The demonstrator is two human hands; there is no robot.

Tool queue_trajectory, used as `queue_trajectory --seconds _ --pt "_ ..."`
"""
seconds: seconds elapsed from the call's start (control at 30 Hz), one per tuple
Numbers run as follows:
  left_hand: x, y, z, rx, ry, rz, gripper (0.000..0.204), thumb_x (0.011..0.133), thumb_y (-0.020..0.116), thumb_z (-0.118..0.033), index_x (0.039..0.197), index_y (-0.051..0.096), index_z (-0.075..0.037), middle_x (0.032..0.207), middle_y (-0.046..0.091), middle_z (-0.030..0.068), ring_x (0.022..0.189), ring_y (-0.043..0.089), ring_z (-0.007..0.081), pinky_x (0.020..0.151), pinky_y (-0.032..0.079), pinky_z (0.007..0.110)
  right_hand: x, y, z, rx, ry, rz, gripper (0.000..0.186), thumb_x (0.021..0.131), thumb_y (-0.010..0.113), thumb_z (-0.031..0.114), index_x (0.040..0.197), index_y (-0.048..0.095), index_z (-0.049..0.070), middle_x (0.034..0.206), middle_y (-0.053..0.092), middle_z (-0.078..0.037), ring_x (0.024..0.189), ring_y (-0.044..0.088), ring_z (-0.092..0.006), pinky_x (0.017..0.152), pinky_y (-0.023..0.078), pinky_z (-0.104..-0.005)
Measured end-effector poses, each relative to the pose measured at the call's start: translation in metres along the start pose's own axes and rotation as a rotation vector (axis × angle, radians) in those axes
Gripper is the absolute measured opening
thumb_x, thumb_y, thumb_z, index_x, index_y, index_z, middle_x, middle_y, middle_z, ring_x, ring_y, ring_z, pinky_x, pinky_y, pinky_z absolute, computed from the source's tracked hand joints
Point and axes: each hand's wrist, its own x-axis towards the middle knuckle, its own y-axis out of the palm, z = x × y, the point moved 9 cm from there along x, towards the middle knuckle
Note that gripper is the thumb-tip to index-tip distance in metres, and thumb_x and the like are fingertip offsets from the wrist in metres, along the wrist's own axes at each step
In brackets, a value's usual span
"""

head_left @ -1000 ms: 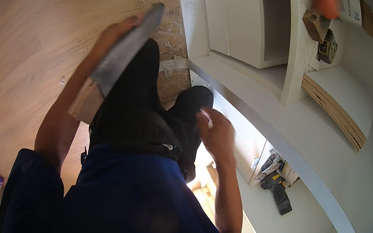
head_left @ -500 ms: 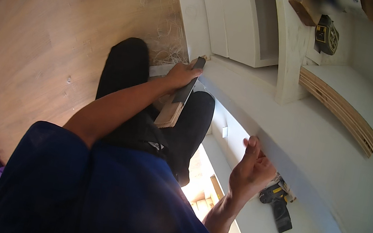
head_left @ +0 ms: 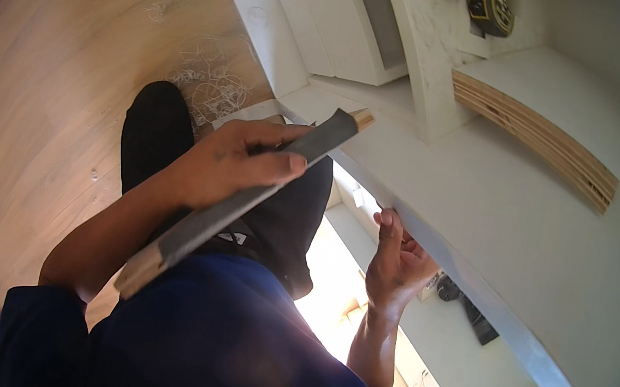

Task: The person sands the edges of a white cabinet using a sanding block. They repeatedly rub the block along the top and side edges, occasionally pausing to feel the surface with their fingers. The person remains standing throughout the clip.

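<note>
Blue short-sleeved shirt, black trousers

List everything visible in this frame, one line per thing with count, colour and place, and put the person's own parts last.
wooden strip: 1, grey face with bare wood ends, held slanting across the middle, upper end near the shelf unit
shelf unit: 1, white, fills the right and top
plywood edge: 1, tan layers, upper right on the shelf unit
power tool: 1, black and yellow, top of the frame
dark tool: 1, black, lower compartment right of centre, kind unclear
wood shavings: a scatter, pale, on the floor by the unit
floor: 1, light wood, left
left hand: grips the wooden strip
right hand: fingers against the shelf unit's lower edge
</note>
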Motion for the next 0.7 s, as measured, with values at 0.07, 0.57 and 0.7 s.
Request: queue_trajectory --seconds 0.07,0.57,0.7 --pt "-0.014 0.013 -0.023 0.257 0.302 -0.028 0.067 0.097 0.072 -0.037 0.153 0.061 -0.002 0.099 0.066 0.0056 0.094 0.055 0.0161 0.086 0.045 0.033 -0.001 -0.012 0.007 -0.002 0.002 -0.049 0.02 0.098 0.079 0.001 0.114 0.071 -0.008 0.104 0.076 -0.015 0.1 0.075 -0.0218 0.094 0.06 -0.0375" --pt "0.003 0.082 -0.058 0.359 1.098 -0.07 0.063 0.106 0.069 -0.035 0.156 0.056 0.0 0.127 0.054 0.016 0.109 0.058 0.0256 0.096 0.048 0.037 -0.015 -0.066 0.124 -0.045 -0.633 -0.389 0.096 0.103 0.075 0.039 0.164 0.014 -0.003 0.158 0.035 -0.022 0.15 0.041 -0.0335 0.12 0.039 -0.0511" --pt "0.003 0.077 -0.073 0.346 1.056 -0.033 0.064 0.105 0.07 -0.038 0.152 0.059 0.003 0.12 0.056 0.019 0.104 0.058 0.0299 0.092 0.05 0.039 -0.016 -0.093 0.142 -0.016 -0.584 -0.569 0.074 0.109 0.066 0.035 0.159 0.028 -0.004 0.151 0.045 -0.025 0.144 0.047 -0.0302 0.115 0.046 -0.0435"
